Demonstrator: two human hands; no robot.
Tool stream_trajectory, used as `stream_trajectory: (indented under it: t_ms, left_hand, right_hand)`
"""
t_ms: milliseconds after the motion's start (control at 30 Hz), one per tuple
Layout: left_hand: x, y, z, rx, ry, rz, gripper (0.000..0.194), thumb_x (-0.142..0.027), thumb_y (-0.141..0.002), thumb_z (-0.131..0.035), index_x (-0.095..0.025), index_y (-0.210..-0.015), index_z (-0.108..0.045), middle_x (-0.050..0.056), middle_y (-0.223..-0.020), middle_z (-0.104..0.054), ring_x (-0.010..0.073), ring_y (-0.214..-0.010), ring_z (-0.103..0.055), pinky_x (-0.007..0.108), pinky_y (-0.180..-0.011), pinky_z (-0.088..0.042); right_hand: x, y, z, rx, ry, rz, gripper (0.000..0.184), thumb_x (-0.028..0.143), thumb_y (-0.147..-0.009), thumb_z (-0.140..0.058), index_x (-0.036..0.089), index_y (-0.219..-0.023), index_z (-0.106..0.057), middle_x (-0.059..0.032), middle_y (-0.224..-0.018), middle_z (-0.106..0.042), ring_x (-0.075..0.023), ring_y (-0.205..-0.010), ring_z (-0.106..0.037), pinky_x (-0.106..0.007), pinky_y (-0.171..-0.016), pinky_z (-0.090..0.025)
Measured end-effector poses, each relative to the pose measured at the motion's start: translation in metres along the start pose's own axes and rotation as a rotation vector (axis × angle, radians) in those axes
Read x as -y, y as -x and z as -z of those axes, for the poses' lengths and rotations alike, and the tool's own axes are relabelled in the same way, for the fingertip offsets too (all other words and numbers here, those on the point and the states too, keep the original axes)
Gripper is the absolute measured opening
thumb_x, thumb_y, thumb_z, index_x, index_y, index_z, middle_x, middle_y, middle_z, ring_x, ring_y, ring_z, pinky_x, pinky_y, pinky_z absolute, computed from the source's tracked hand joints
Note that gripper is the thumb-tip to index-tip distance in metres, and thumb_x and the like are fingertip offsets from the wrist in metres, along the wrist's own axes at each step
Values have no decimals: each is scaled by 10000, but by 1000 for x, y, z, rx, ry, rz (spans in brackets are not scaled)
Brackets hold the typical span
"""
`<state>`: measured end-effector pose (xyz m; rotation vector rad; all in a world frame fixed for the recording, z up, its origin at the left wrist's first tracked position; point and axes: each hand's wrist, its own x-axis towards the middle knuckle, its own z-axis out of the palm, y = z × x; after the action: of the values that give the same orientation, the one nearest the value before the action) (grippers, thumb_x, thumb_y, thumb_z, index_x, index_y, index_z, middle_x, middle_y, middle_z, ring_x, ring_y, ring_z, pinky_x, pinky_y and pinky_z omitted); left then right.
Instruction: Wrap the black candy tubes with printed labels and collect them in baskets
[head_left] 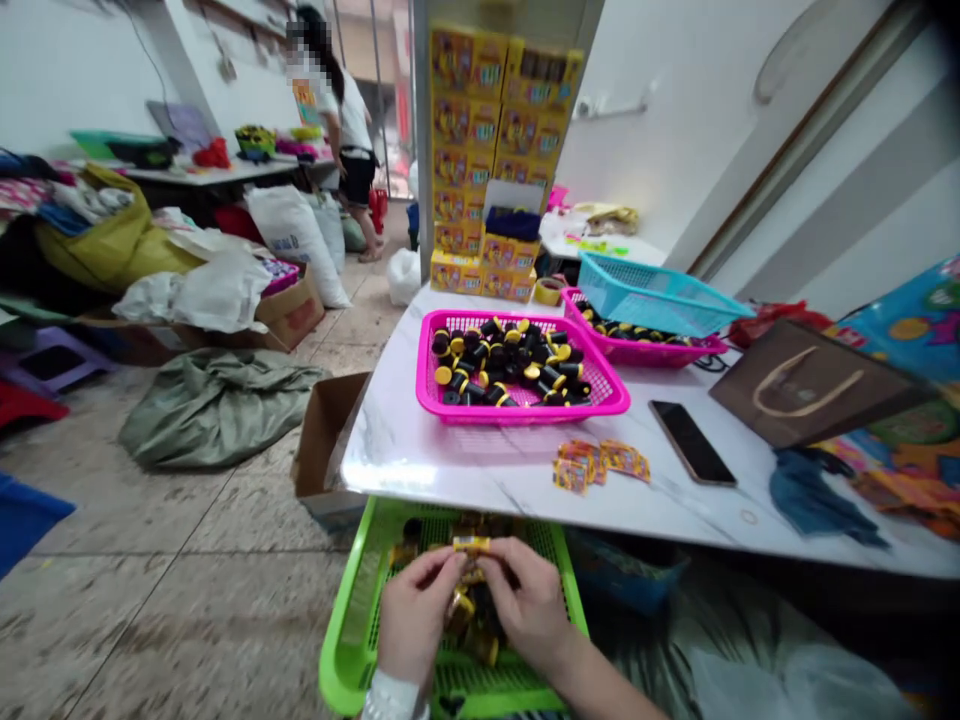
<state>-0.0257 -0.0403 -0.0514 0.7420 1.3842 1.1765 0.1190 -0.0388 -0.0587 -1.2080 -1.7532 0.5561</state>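
Observation:
My left hand (417, 610) and my right hand (531, 600) meet over a green basket (337, 640), fingers closed in a pinch. Between their fingertips is a small yellow printed label (471, 544); whether it is wrapped on something cannot be made out. Beneath the hands, the basket holds small black-and-yellow pieces (480, 640), partly hidden by my fingers. Just beyond, a pink basket (525, 415) on the white table (465, 465) is filled with small black cylinders with yellow caps (517, 360). Several printed labels (600, 463) lie to its right.
A phone (691, 442), a brown paper bag (806, 385) and a dark cloth (825, 505) lie at the right. Behind stand a blue basket (652, 290) and stacked yellow boxes (465, 150). A cardboard box (319, 430) is left of the table; a person (352, 125) stands far back.

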Motion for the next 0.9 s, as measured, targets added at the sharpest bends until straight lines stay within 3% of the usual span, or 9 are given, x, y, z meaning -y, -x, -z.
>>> stream_trajectory:
  t_ms: [100, 200, 267, 367, 433, 467, 567, 700, 900]
  left_hand:
    - [6, -5, 4, -25, 110, 90, 502, -585, -590, -792, -122, -766, -713, -52, -384, -458, 61, -358, -339, 172, -372, -242]
    - [10, -3, 8, 25, 130, 98, 515, -634, -609, -757, -144, -711, -636, -64, -370, -448, 39, -312, -308, 152, -365, -169]
    - [12, -2, 10, 84, 116, 141, 518, -636, -612, -755, -147, -737, -640, -55, -373, -466, 39, -298, -319, 147, -364, -138]
    - [11, -2, 9, 181, 70, 245, 519, -579, -587, -805, -126, -817, -703, -20, -391, -513, 42, -313, -346, 151, -369, -130]
    - [4, -5, 7, 254, 51, 282, 493, -516, -580, -838, -102, -826, -733, -6, -403, -523, 34, -327, -332, 159, -371, -136]
    - [-2, -8, 5, 290, 52, 285, 467, -487, -585, -845, -91, -809, -742, -5, -403, -516, 31, -334, -325, 163, -371, -144]
    - [-28, -18, -1, 340, 98, 258, 388, -422, -609, -852, -77, -745, -735, -10, -418, -509, 19, -354, -325, 154, -375, -157]
    - [-63, -39, -10, 276, 251, 236, 369, -364, -563, -886, -100, -709, -675, -52, -427, -483, 1, -349, -295, 124, -346, -130]
    - [-91, -67, -26, 208, 411, 187, 348, -239, -576, -871, -99, -795, -641, -34, -576, -588, 1, -356, -387, 100, -297, -149]
  right_hand:
    - [2, -3, -3, 116, 39, -5, 204, 224, -921, -514, 181, -763, -635, -15, -658, -627, -122, -582, -577, -213, -569, -443]
    - [10, -28, 16, 219, 56, 26, 274, 253, -910, -540, 178, -656, -611, 11, -570, -595, -97, -507, -523, -199, -517, -392]
    - [15, -65, 42, 168, 99, 70, 288, 288, -911, -551, 179, -657, -630, 12, -558, -603, -99, -506, -523, -205, -528, -394]
    - [17, -145, 79, 34, 351, 137, 264, 352, -907, -560, 190, -729, -668, -24, -659, -660, -143, -611, -578, -251, -614, -427]
    - [12, -200, 91, 180, 627, 20, 216, 365, -874, -594, 198, -789, -701, -63, -782, -707, -184, -714, -624, -276, -640, -433]
    - [8, -224, 92, 374, 746, -85, 199, 362, -840, -628, 196, -773, -715, -79, -793, -713, -200, -723, -634, -283, -625, -431]
    - [-8, -272, 83, 622, 739, -161, 148, 298, -627, -804, 189, -603, -707, -48, -610, -679, -187, -591, -617, -268, -561, -421]
    - [-30, -287, 77, 768, 640, -169, 106, 245, -584, -801, 192, -602, -711, 5, -531, -647, -142, -501, -574, -243, -528, -413]
    - [-47, -281, 84, 687, 550, -116, 163, 175, -545, -774, 185, -696, -711, -1, -659, -685, -143, -591, -587, -225, -542, -409]
